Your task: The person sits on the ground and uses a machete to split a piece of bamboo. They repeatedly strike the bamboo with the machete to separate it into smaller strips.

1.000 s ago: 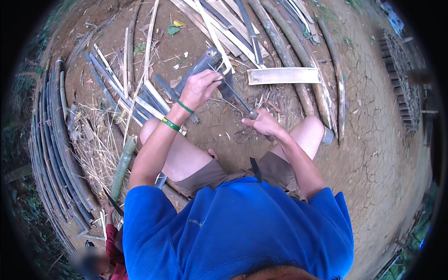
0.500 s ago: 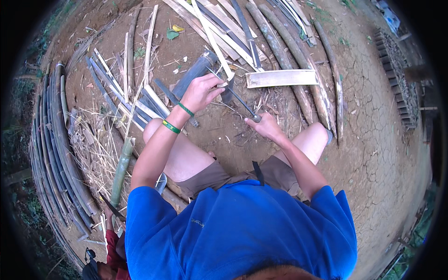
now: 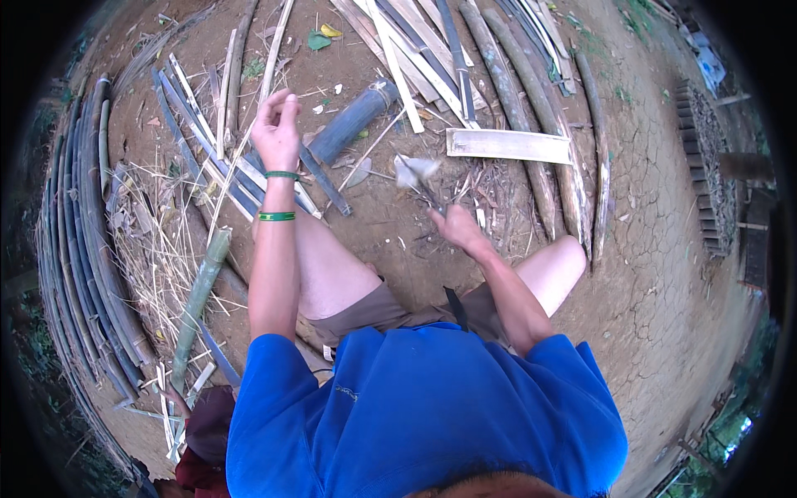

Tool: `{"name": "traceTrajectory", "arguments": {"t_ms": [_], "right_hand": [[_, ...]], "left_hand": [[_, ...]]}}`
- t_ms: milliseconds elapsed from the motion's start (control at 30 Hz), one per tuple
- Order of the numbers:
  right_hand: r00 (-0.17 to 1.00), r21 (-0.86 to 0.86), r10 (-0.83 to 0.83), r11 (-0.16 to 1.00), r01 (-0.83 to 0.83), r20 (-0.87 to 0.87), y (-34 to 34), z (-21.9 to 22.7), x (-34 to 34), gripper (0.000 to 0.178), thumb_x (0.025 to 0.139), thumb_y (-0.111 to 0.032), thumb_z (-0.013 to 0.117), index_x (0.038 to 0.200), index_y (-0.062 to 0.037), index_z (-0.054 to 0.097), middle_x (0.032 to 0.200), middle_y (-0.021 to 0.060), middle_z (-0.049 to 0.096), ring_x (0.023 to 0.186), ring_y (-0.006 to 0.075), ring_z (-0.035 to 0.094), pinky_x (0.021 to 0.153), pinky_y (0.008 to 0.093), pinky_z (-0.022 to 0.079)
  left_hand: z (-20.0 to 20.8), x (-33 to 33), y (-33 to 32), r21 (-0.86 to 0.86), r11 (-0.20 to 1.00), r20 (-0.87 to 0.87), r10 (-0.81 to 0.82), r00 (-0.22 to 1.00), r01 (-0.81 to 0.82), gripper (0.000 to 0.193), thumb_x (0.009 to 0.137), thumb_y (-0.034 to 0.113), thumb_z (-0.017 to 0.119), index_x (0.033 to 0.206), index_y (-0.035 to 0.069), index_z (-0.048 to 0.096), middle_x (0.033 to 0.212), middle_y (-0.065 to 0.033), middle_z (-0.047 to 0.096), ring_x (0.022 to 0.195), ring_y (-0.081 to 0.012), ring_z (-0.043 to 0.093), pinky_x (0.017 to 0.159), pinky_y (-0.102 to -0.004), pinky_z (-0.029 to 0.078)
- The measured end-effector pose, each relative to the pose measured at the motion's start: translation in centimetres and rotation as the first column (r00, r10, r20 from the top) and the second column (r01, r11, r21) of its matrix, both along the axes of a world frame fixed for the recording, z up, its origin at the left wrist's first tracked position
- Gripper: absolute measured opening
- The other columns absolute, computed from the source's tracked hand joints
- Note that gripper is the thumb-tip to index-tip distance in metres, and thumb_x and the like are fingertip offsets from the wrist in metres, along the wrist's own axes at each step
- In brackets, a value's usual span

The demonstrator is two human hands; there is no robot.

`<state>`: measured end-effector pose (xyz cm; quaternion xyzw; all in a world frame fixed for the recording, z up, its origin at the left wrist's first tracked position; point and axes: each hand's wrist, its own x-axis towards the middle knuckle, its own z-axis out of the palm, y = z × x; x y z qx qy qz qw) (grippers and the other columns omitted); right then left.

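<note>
My right hand (image 3: pixel 461 228) grips the handle of a long-bladed knife (image 3: pixel 418 172) in front of my knees. Its blade points up and to the left and is smeared by motion. Raised to the left, my left hand (image 3: pixel 276 137) has its thumb apart from its loosely bent fingers, and I see nothing held in it. Below and right of that hand lie a thick dark bamboo section (image 3: pixel 353 123) and a short dark split strip (image 3: pixel 325 181). A pale split bamboo piece (image 3: pixel 508 146) lies beyond my right hand, its inner face up.
Split bamboo strips (image 3: pixel 407 58) and long poles (image 3: pixel 531 100) lie ahead. More bamboo poles (image 3: pixel 79 241) are stacked at the left, near scattered shavings (image 3: pixel 162 236). A green bamboo pole (image 3: pixel 199 290) reaches toward another person's dark red sleeve (image 3: pixel 199 471) at lower left.
My left hand has moved left and away from the knife, its fingers loosened. The knife's blade has turned and blurred in my right hand. The other person at lower left has shifted.
</note>
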<state>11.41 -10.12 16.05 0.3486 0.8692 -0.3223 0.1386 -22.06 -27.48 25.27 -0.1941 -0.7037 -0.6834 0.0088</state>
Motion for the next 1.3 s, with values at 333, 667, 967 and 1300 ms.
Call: {"name": "traceTrajectory", "arguments": {"t_ms": [333, 667, 967, 1300], "right_hand": [[0.993, -0.164, 0.052, 0.986, -0.035, 0.103, 1.6, 8.6, -3.9, 0.073, 0.102, -0.057, 0.057, 0.098, 0.0144, 0.069, 0.089, 0.0321, 0.071, 0.087, 0.0413, 0.073, 0.083, 0.048, 0.058], [0.986, -0.272, -0.09, 0.954, 0.125, 0.138, -0.8, -1.5, -3.7, 0.053, 0.087, -0.04, 0.082, 0.091, 0.0122, 0.073, 0.084, 0.0269, 0.073, 0.08, 0.0342, 0.073, 0.076, 0.046, 0.056], [0.91, -0.734, -0.303, 0.542, 0.409, 0.283, 0.4, -2.6, -0.2, 0.029, 0.097, -0.024, 0.074, 0.08, -0.0088, 0.056, 0.057, -0.0037, 0.045, 0.043, 0.0107, 0.037, 0.042, 0.0322, 0.031], [0.915, -0.87, -0.041, 0.294, 0.396, 0.402, 8.2, -4.0, -2.8, 0.039, 0.1, -0.028, 0.072, 0.073, -0.0142, 0.047, 0.058, -0.0079, 0.036, 0.048, 0.0055, 0.034, 0.046, 0.0275, 0.031]], "left_hand": [[0.6, 6.3, 2.1, -0.2, 0.862, -0.095, -0.49, 0.867, 0.465, 0.062, 0.088, 0.032, 0.084, 0.138, 0.004, 0.063, 0.117, -0.0127, 0.072, 0.103, -0.0245, 0.071, 0.09, -0.0357, 0.057], [-1.0, 6.2, 4.6, -0.381, 0.793, -0.033, -0.526, 0.85, 0.476, 0.026, 0.083, 0.016, 0.087, 0.101, 0.003, 0.073, 0.084, -0.0082, 0.076, 0.072, -0.0126, 0.069, 0.065, -0.0303, 0.055], [-1.1, 9.0, 3.9, -0.371, 0.725, -0.215, -0.675, 0.706, 0.58, 0.018, 0.08, 0.012, 0.087, 0.085, 0.003, 0.073, 0.08, -0.013, 0.075, 0.072, -0.0248, 0.075, 0.061, -0.0335, 0.054], [-1.6, 7.5, 2.8, -0.328, 0.809, -0.101, -0.544, 0.833, 0.489, 0.02, 0.082, 0.01, 0.086, 0.082, -0.001, 0.07, 0.067, -0.006, 0.068, 0.06, -0.0102, 0.06, 0.057, -0.0293, 0.047]]}}
